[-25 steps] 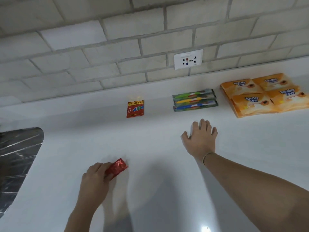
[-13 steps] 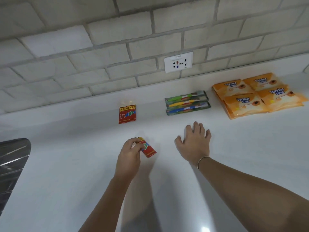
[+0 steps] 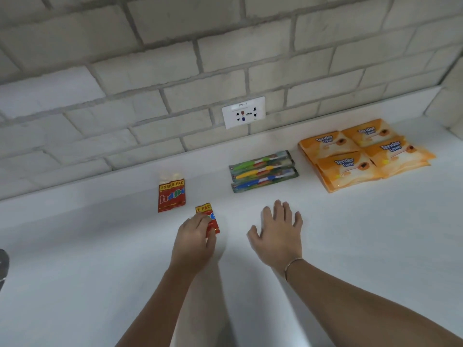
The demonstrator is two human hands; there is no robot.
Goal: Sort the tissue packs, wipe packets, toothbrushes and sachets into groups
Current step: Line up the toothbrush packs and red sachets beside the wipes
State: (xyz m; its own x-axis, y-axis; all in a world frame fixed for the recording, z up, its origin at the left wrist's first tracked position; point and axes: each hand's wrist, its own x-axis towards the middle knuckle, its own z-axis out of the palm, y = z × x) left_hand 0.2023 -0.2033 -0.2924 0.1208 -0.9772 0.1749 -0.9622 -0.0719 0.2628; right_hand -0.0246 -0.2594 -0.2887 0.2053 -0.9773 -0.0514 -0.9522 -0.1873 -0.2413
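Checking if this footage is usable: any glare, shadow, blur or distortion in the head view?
Head view: wide-angle distortion bows the brick wall; soft arm shadows lie on the counter; the left hand and its sachet look slightly blurred; the orange packs read clearly.

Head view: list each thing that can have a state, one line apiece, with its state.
held sachet: face up, pinched at its near end.
left hand: grips the held sachet.
other sachet: lying flat by the wall, untouched.
toothbrushes: three, packaged, lying side by side.
orange packs: four, flat, overlapping in one group.
right hand: fingers spread, palm down, holds nothing.
wall socket: nothing plugged in.
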